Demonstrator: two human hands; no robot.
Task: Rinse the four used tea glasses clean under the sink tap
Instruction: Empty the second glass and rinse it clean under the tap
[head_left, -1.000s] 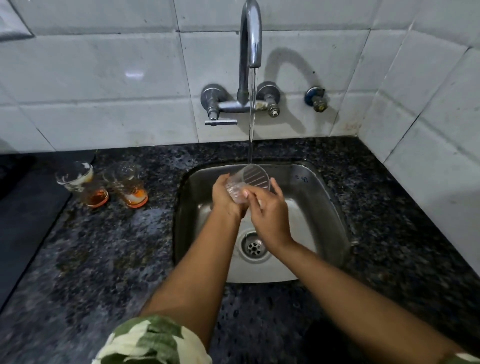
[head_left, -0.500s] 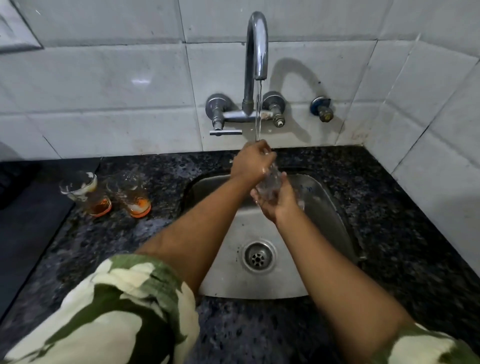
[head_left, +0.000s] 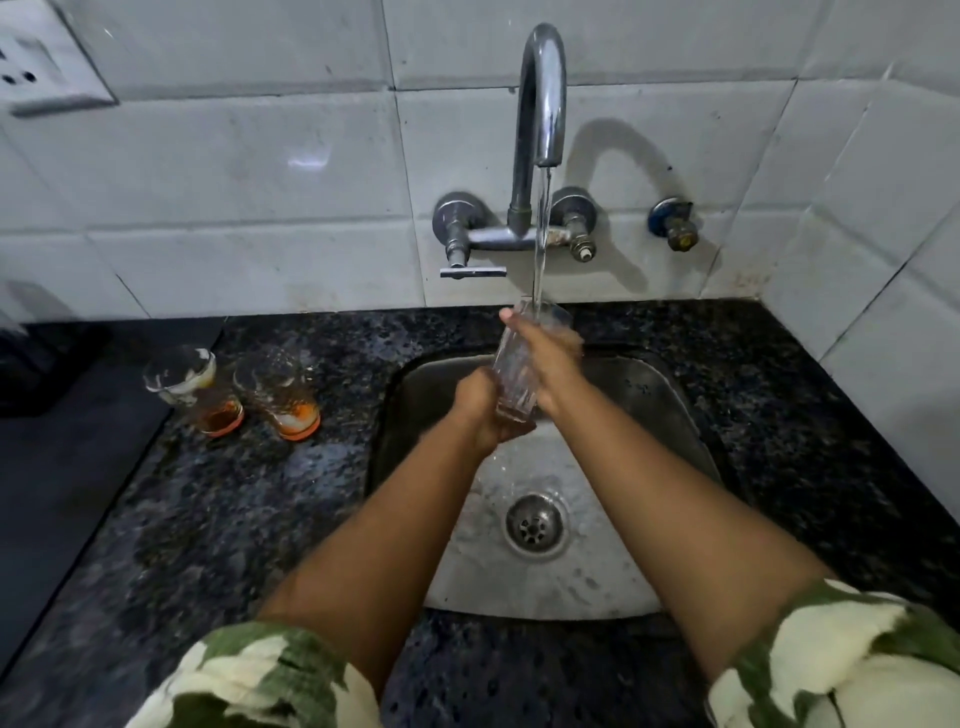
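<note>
Two hands' fingers (head_left: 511, 321) wrap one upright glass (head_left: 514, 374) beneath the tap (head_left: 540, 93).

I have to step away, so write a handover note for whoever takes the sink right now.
Left hand grips the base of a glass; right hand wraps its side.
The glass stands upright over the sink, catching the stream from the tap.
Two used glasses, one beside the other, wait on the counter with tea dregs.
Left: finish this glass, then rinse those two. No fourth glass in view.
</note>
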